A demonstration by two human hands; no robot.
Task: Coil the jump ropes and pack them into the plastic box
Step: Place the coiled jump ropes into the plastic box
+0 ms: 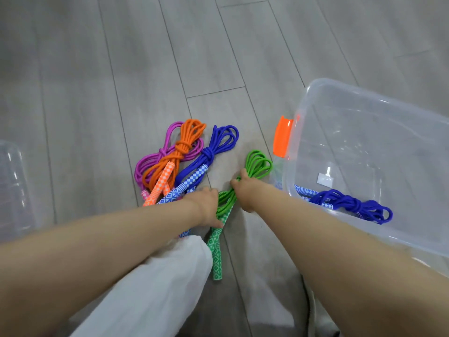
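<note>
Both hands grip the green jump rope (224,203) on the floor — box to the right.

The left hand (205,206) closes near the handles, the right hand (244,192) grips just below the loops; the bundle's axis runs away from the person, the clear plastic box (303,103) nearer the right hand.

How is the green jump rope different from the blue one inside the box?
The green jump rope lies on the floor, gripped by the left hand and the right hand; the blue jump rope in the box is already packed and untouched. The green one is between the hands; the blue one is knotted into a bundle. Both have patterned handles.
</note>
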